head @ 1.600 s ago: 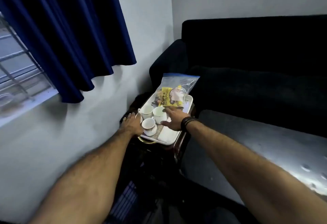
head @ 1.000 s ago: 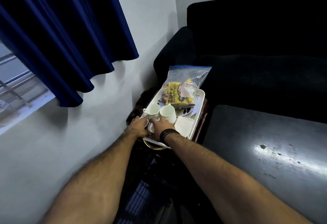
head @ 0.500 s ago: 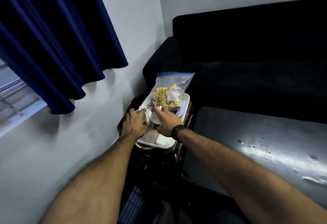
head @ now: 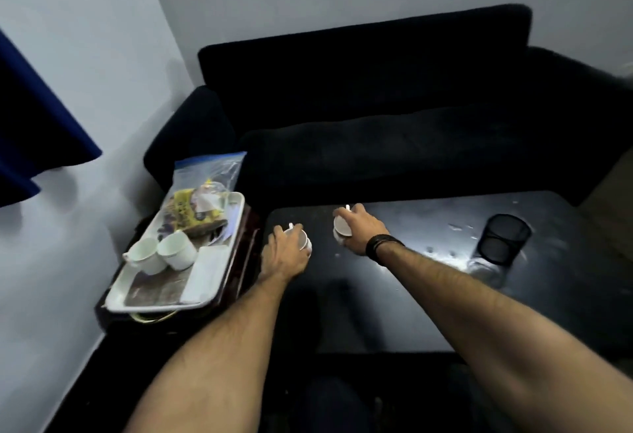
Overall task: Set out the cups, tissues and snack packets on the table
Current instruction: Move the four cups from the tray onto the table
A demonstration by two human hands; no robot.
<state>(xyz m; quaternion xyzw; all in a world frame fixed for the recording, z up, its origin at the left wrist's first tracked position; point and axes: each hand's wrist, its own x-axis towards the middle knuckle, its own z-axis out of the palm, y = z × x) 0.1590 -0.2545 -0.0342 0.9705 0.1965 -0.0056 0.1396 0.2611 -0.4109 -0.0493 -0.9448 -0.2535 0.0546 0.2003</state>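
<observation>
My left hand (head: 286,254) grips a white cup (head: 303,239) over the near-left part of the black table (head: 428,295). My right hand (head: 361,229) holds a second white cup (head: 342,226), tilted with its mouth toward me, just above the table. A white tray (head: 154,302) on a small side stand to the left still carries two white cups (head: 161,254), a white stack of tissues (head: 205,273) and a clear zip bag of snack packets (head: 200,199).
A black mesh cup (head: 501,239) stands on the right of the table. A dark sofa (head: 394,107) runs behind the table. A blue curtain (head: 34,131) hangs at the left by the white wall.
Both hands lifted a cup each off the tray and carried them right, over the black table. The view swung right, away from the window.
</observation>
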